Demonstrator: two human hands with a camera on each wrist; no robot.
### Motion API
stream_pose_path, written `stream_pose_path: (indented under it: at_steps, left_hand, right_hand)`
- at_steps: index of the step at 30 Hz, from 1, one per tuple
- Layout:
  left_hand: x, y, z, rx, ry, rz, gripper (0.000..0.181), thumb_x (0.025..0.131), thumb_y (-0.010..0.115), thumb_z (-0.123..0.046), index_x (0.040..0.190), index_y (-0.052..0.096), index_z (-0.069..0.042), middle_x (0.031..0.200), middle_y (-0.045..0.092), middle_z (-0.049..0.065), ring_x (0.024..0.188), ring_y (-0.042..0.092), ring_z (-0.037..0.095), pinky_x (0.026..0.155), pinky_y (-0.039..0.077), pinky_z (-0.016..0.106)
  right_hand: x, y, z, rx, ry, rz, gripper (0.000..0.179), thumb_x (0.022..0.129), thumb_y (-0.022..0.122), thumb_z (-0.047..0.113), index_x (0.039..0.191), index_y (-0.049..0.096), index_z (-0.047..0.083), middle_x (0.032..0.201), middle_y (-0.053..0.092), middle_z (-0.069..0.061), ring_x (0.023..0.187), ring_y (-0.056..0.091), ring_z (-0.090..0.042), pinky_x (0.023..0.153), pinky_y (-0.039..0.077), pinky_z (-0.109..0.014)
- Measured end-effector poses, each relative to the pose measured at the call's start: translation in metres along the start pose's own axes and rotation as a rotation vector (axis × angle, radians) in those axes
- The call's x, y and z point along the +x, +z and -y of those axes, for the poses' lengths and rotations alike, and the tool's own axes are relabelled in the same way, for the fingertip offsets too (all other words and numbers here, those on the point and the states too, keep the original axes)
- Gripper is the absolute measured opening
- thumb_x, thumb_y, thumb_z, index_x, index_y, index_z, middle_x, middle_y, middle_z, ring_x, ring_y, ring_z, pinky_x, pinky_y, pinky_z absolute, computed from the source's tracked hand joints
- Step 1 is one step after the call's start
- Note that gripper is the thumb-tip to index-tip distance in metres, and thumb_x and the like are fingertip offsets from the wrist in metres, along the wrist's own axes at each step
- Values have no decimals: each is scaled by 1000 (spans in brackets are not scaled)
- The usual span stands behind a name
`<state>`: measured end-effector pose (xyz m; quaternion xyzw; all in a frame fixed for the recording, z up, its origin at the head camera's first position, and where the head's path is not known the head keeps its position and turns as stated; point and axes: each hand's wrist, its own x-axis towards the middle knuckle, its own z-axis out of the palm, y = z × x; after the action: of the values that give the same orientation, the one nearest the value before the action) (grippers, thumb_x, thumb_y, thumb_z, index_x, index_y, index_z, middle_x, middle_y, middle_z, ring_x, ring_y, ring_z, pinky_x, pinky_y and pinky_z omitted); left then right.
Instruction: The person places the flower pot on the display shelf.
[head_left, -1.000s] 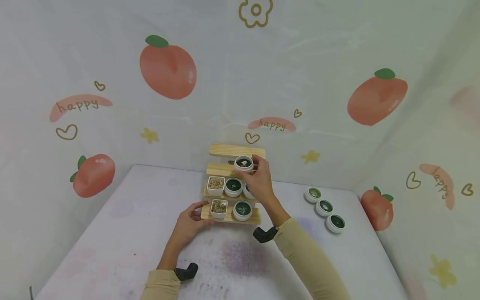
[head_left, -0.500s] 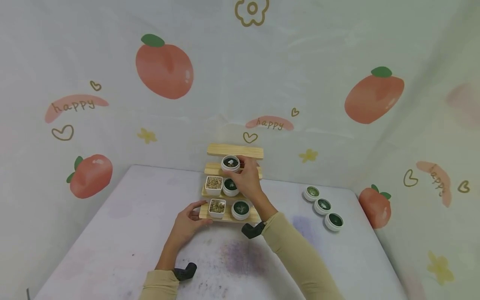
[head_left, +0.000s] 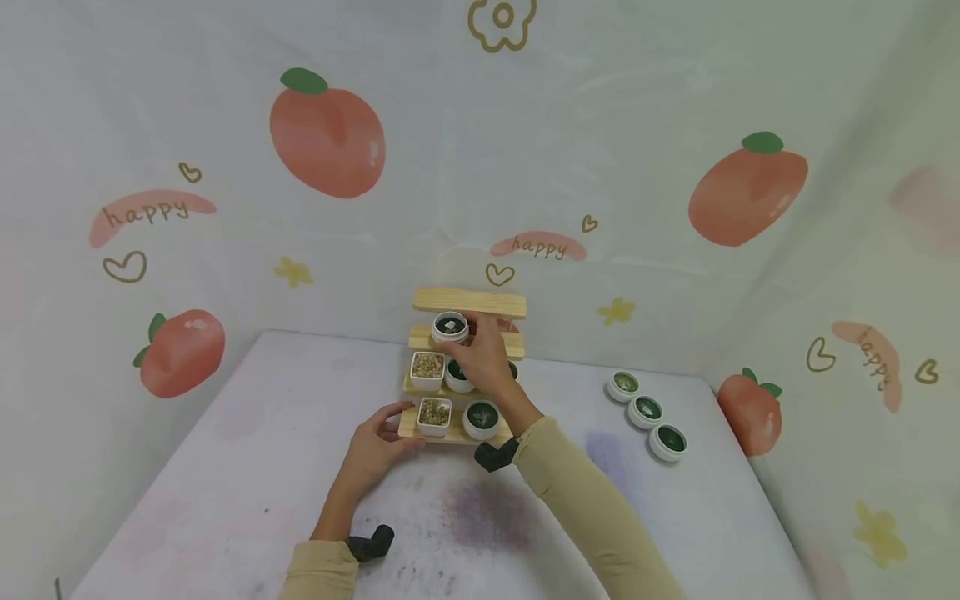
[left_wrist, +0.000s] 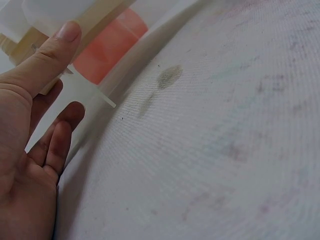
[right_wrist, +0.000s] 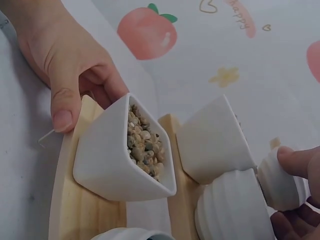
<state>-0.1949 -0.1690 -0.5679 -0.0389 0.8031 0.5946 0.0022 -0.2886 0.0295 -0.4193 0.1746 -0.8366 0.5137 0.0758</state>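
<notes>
My right hand (head_left: 486, 357) pinches a small round white pot (head_left: 450, 328) with dark green filling and a white bit on top. The pot is at the left part of the third tier of a stepped wooden stand (head_left: 468, 302). At the lowest tier's left end, my left hand (head_left: 373, 450) grips the board, its thumb (right_wrist: 63, 112) on the front edge. Square white pots of pebbles stand on the left of the lowest tier (head_left: 434, 417) and second tier (right_wrist: 212, 142). Beside them sit round green-filled pots (head_left: 482, 420); my right hand partly hides those on the second tier.
Three round white pots with green filling stand in a slanting row on the table's right: a far one (head_left: 623, 387), a middle one (head_left: 645, 412) and a near one (head_left: 667, 443). A fruit-printed cloth (head_left: 420, 167) hangs close behind the stand.
My right hand has carried the round pot leftward along the third tier, from its middle to near its left end. My left hand keeps its grip on the stand.
</notes>
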Motion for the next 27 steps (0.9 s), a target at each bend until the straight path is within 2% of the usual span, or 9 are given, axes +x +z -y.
stream_pose_path:
  at_steps: [8, 16, 22, 24, 27]
  left_hand:
    - [0, -1, -1, -25, 17, 6, 75, 73, 93, -29, 140, 60, -28, 108, 72, 14, 90, 69, 17, 73, 53, 24]
    - [-1, -2, -2, -47, 18, 19, 75, 73, 93, -32, 140, 60, -28, 107, 71, 14, 89, 69, 17, 73, 53, 25]
    - [-3, -1, -3, -39, 11, 17, 74, 76, 91, -26, 142, 58, -25, 110, 71, 15, 91, 69, 17, 73, 53, 24]
    - [-6, -1, -10, -34, 6, 16, 74, 77, 90, -23, 143, 57, -23, 110, 71, 16, 90, 69, 18, 73, 53, 23]
    - [-6, -1, -10, -31, 9, 19, 74, 78, 90, -24, 144, 57, -22, 109, 71, 16, 90, 69, 17, 73, 53, 23]
  right_hand:
    - [1, 4, -1, 8, 22, 2, 55, 90, 79, 13, 138, 55, 2, 124, 64, -13, 94, 57, -19, 77, 44, -26]
    - [2, 4, -1, -11, 18, 12, 49, 90, 80, 14, 134, 60, 3, 118, 68, -11, 90, 56, -16, 76, 42, -25]
    - [3, 4, 1, -17, 22, 25, 46, 89, 80, 15, 131, 63, 5, 114, 69, -10, 88, 56, -16, 74, 43, -26]
    - [3, 4, 1, -13, 29, 30, 46, 89, 80, 16, 131, 63, 6, 115, 69, -9, 90, 58, -17, 77, 45, -28]
    - [1, 1, 2, 14, 43, 35, 50, 89, 81, 17, 134, 62, 6, 120, 69, -10, 102, 63, -20, 87, 50, -33]
